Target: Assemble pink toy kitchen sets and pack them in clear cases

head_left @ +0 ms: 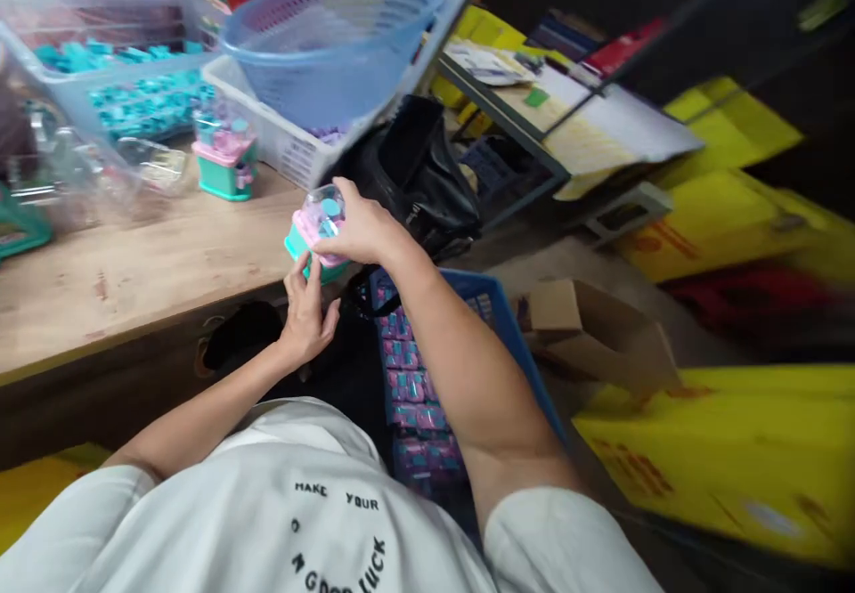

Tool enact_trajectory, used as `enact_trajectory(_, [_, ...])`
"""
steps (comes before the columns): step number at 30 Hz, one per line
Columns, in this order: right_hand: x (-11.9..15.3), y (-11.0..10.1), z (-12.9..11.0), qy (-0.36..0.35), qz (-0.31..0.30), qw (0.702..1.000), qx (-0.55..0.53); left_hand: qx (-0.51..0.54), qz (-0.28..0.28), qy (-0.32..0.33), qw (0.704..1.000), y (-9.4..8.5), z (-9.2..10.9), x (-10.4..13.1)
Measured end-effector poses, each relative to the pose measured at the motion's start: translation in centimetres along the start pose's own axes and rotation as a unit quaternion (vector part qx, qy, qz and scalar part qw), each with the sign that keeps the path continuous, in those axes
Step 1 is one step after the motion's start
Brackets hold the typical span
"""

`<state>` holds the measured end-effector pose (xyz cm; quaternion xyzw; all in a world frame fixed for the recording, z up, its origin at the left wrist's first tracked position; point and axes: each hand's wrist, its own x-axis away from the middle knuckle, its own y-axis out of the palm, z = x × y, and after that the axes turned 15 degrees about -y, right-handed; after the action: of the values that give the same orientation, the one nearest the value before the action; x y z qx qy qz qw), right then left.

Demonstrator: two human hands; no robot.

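Note:
A small toy machine (311, 234) with a clear dome, a pink middle and a turquoise base is at the edge of the wooden table. My right hand (367, 226) is closed round its dome and pink part, thumb on the near side. My left hand (308, 319) has its fingers apart, and the fingertips reach the turquoise base from below. Behind to the left, a similar toy machine (225, 166) stands upright on the table (160, 246). Small parts inside the held toy are too blurred to make out.
A clear bin (40, 45) of turquoise parts and a blue basket (334, 68) sit at the back. A black bag (414, 174) hangs beside the table. Below my right arm, a blue crate (525, 357) contains several packed toys. Yellow boxes (735, 450) and a cardboard box (594, 326) are to the right.

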<state>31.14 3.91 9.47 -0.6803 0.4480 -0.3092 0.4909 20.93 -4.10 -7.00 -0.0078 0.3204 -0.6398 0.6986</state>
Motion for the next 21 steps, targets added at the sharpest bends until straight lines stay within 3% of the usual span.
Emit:
enact_trajectory(2, [3.5,-1.3,1.1,0.008,0.038,0.999,0.005,0.017,-0.054,0.048,0.997,-0.1,1.2,0.2])
enact_trajectory(5, [12.2,-4.3,4.8,0.061,0.106,0.992,0.011,0.03,-0.158,0.135,0.978,0.5,2.9,-0.1])
enact_trajectory(7, [19.9,-5.5,8.2,0.143,0.155,0.977,0.013,0.03,-0.21,0.167,0.963,1.6,3.4,-0.4])
enact_trajectory(9, [28.0,-5.1,12.2,0.279,0.206,0.938,0.022,0.031,-0.25,0.177,0.951,3.2,3.3,-0.5])
enact_trajectory(12, [38.3,-1.3,18.9,0.519,0.253,0.815,0.041,0.016,-0.297,0.168,0.94,5.8,2.4,0.0])
enact_trajectory(14, [42.7,2.6,23.2,0.641,0.244,0.727,0.028,0.003,-0.331,0.152,0.931,7.6,1.7,0.3])
enact_trajectory(18, [47.2,10.1,29.5,0.781,0.225,0.582,-0.016,-0.023,-0.398,0.116,0.91,11.0,1.5,-0.1])
enact_trajectory(21, [49.2,14.3,32.1,0.824,0.213,0.524,-0.043,-0.055,-0.421,0.108,0.899,13.0,2.2,-0.6])
